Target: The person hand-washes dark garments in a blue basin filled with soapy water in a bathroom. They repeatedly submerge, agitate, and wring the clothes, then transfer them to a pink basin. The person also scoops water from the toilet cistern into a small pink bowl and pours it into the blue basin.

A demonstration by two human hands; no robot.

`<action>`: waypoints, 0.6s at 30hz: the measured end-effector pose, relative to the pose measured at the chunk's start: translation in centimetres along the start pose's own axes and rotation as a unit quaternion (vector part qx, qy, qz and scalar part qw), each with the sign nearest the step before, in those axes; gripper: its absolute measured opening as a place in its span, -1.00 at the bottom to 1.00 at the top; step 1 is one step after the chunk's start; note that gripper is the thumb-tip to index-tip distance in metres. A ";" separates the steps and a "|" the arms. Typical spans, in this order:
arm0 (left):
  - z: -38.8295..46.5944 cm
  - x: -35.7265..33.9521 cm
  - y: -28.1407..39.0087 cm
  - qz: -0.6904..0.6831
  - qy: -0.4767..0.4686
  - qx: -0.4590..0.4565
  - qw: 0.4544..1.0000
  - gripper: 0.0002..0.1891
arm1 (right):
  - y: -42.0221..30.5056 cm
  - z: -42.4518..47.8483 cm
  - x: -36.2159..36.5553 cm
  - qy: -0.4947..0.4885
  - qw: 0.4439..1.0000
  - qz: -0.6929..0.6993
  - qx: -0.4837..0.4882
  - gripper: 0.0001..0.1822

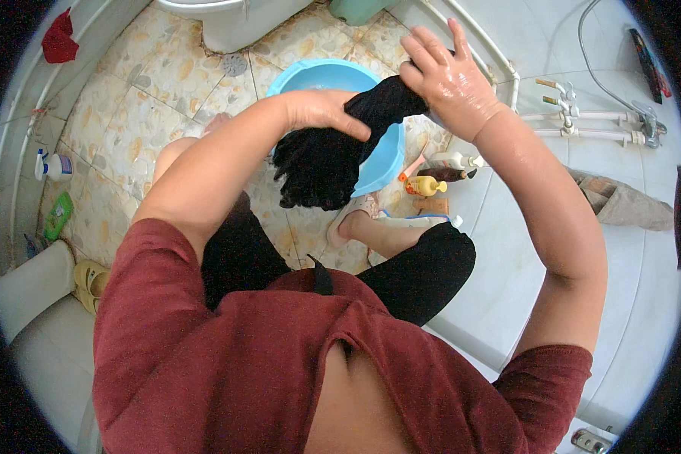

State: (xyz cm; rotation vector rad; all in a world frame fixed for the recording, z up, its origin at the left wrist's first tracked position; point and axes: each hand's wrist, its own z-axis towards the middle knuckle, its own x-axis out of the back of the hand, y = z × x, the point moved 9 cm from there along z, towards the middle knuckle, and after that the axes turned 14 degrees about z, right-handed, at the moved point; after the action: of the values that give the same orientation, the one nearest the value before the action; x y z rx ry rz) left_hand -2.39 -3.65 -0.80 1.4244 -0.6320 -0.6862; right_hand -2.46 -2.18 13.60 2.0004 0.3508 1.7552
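Observation:
A black wet-looking cloth (323,164), bunched and slightly twisted, hangs over a light blue plastic basin (380,176). My left hand (326,113) grips its middle, thumb across the front and the other fingers hidden behind the fabric. At the cloth's upper right end, my right hand (448,82) holds the bunched fabric against the palm, with some fingers spread and raised. That hand's skin shines with water. Below my left hand the cloth's loose, ragged-looking end fans out in front of the basin's near side. The cloth and my left arm hide much of the basin's inside.
Several bottles stand right of the basin, including a yellow pump bottle (425,185) and a white one (451,160). Wall pipes and a faucet (650,125) are farther right. A floor drain (234,64) lies near the toilet base (232,28). A spray bottle (57,166) is at left.

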 end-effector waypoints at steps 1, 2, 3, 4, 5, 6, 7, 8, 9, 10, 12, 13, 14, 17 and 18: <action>-0.3 -0.7 0.7 0.020 -0.009 -0.035 0.999 -0.38 | 1.1 -0.4 -0.8 -0.039 0.995 0.070 -0.056 -0.74; -0.6 -1.0 0.3 -0.008 0.021 0.003 1.000 -0.29 | 2.0 -1.0 -1.8 -0.076 0.981 0.139 -0.111 -0.74; -1.2 -1.1 1.3 0.009 0.074 -0.023 0.997 -0.32 | 2.5 -1.5 -2.8 -0.112 0.957 0.210 -0.163 -0.73; -1.3 -0.6 0.5 0.086 0.123 -0.001 0.989 -0.37 | 2.8 -1.9 -3.8 -0.174 0.931 0.233 -0.218 -0.60; -1.5 0.0 -0.2 0.162 0.170 0.020 0.972 -0.42 | 2.8 -2.6 -4.6 -0.187 0.907 0.279 -0.255 -0.61; -1.5 0.2 -0.2 0.240 0.190 0.046 0.951 -0.45 | 2.5 -3.8 -6.1 -0.201 0.877 0.323 -0.293 -0.62; -1.3 0.4 -0.1 0.314 0.211 0.070 0.923 -0.49 | 2.0 -5.1 -7.8 -0.216 0.844 0.364 -0.328 -0.62; -1.2 0.8 -0.1 0.386 0.230 0.094 0.889 -0.52 | 1.2 -6.3 -9.2 -0.198 0.803 0.427 -0.365 -0.63; -0.8 0.6 0.4 0.428 0.242 0.063 0.868 -0.54 | 0.0 -7.8 -10.4 -0.179 0.757 0.485 -0.399 -0.63; -0.8 0.4 0.6 0.470 0.255 0.036 0.844 -0.55 | -1.3 -8.9 -11.5 -0.155 0.707 0.538 -0.432 -0.65; -0.5 0.2 0.6 0.523 0.278 -0.004 0.806 -0.57 | -4.1 -11.1 -13.5 -0.101 0.568 0.634 -0.515 -0.61; -0.5 0.2 0.6 0.526 0.276 -0.014 0.804 -0.58 | -5.8 -12.1 -14.7 -0.071 0.478 0.675 -0.558 -0.55; -0.3 0.3 0.9 0.530 0.273 -0.024 0.803 -0.59 | -7.2 -12.6 -15.5 -0.014 0.400 0.718 -0.570 -0.51; -0.9 0.6 0.8 0.509 0.289 -0.037 0.810 -0.60 | -11.8 -10.7 -14.9 0.053 0.127 0.801 -0.582 -0.71; -1.0 0.9 1.0 0.497 0.302 -0.042 0.812 -0.60 | -12.5 -9.8 -14.6 0.098 0.076 0.817 -0.562 -0.71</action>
State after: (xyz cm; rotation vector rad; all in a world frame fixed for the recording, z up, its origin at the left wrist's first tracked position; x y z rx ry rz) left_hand -0.98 -3.63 0.17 0.9361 -0.7040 0.5574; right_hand -13.04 3.36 -4.32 -0.1044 -3.1059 1.2707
